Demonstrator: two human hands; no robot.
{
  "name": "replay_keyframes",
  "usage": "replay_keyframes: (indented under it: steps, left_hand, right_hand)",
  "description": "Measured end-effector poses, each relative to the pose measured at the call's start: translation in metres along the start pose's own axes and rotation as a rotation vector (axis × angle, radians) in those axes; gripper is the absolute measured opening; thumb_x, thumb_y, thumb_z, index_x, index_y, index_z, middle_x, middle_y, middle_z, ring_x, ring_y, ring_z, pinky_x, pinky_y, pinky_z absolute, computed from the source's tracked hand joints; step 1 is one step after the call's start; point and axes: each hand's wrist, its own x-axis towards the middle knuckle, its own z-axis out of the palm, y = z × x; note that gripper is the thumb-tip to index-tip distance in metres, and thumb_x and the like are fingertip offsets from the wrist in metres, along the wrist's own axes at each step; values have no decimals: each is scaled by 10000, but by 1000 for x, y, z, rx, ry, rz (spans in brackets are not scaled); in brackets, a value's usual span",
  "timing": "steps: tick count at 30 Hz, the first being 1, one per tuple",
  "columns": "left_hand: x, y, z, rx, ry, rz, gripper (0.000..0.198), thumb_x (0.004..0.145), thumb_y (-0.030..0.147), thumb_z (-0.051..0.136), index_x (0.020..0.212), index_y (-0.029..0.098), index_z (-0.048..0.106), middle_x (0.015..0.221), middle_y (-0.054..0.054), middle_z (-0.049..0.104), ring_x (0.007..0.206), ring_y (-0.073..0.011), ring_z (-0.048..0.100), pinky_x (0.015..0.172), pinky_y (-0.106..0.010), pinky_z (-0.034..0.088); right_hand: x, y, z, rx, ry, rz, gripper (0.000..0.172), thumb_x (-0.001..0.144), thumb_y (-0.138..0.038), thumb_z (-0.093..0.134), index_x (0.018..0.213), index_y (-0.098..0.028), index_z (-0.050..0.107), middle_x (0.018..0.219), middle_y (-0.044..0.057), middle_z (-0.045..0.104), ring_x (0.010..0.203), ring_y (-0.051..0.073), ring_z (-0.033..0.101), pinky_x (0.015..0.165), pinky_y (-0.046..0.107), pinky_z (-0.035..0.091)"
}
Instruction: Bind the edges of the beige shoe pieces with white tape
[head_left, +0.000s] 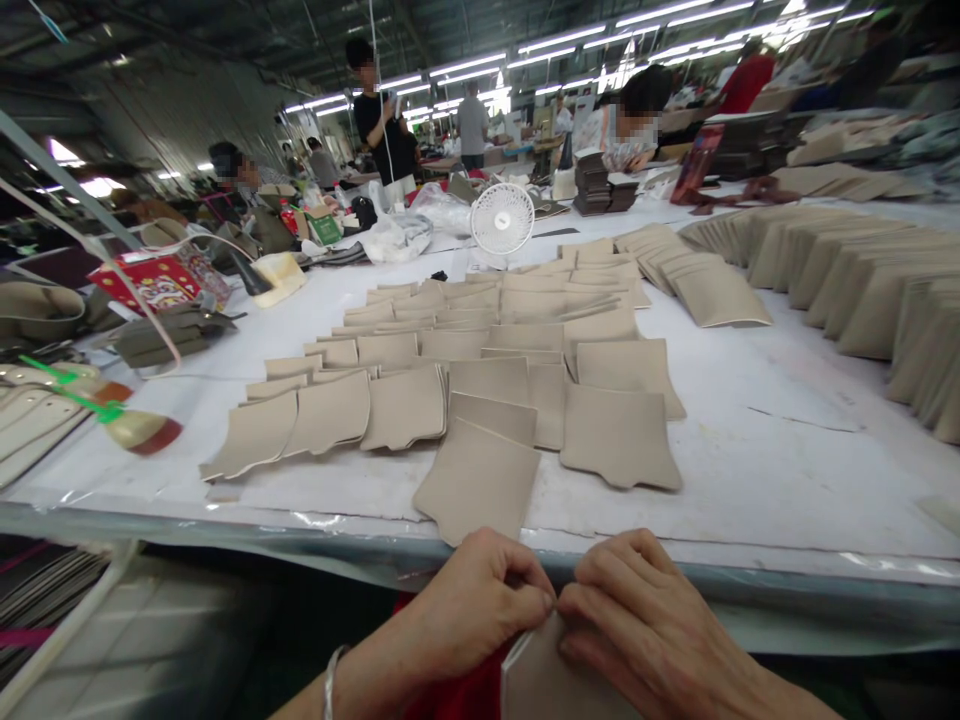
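Observation:
Close to my body, below the table's front edge, I hold a beige leather piece with a pale cut edge. My left hand pinches its top corner between thumb and forefinger. Right beside it, my right hand grips the same piece along the top, fingers bent over it; the fingertips of both hands almost meet. The lower part of the piece runs out of view. Just beyond my hands another beige leather panel lies at the table's edge, in front of several overlapping rows of similar panels.
A white-covered table spreads ahead. Long stacks of beige pieces stand at the right. Two glue bottles with green nozzles lie left, near a red box. A white fan stands further back, with other people working beyond.

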Motion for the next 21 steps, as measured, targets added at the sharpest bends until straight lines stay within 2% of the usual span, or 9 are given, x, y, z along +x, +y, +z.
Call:
replay_keyframes:
  steps: [4,7,11,14,17,19,21]
  left_hand:
    - [-2,2,7,83,-6,-12,189,599,177,521,665,115,686,573,38,500,585,-103,398,525,-240,274]
    - [-4,4,6,138,-17,-32,178,590,168,505,651,122,665,571,42,498,588,-104,401,530,-238,282]
    - [-4,3,2,154,-40,15,158,628,180,506,665,129,651,576,49,472,584,-96,380,523,-233,273]
    - [-4,3,0,219,-57,23,169,651,184,499,679,134,659,588,46,490,584,-98,400,516,-229,276]
    - [-4,11,-4,410,24,73,156,673,172,473,641,148,625,584,45,478,596,-100,434,528,-224,275]
    - [-4,20,-9,478,81,110,143,688,169,465,619,156,589,573,48,459,586,-96,431,523,-222,267]
    - [-4,28,-14,452,78,129,136,706,181,471,626,162,578,557,52,452,558,-92,411,505,-222,261]
  right_hand:
    - [-4,0,6,-18,-95,-5,335,1066,-195,394,774,-185,559,755,18,536,720,208,459,712,363,285]
    - [-4,1,10,-18,-124,-25,370,1076,-180,341,762,-187,536,759,18,530,718,206,450,695,365,276]
    - [-3,6,9,-3,-141,-15,294,1053,-147,398,799,-186,541,797,18,543,750,203,465,733,368,300]
    - [1,4,-4,69,-254,27,158,951,-111,548,820,-199,555,854,21,578,806,210,504,772,367,350]
    - [11,-6,-25,142,-390,52,133,906,-98,592,861,-220,563,935,25,613,886,212,545,854,366,408]
    - [18,-12,-39,187,-386,-27,161,959,-119,534,856,-242,543,908,8,619,865,197,558,846,344,435]
    - [24,-15,-49,235,-337,-129,207,995,-138,472,830,-257,512,845,-10,608,801,185,561,779,322,456]
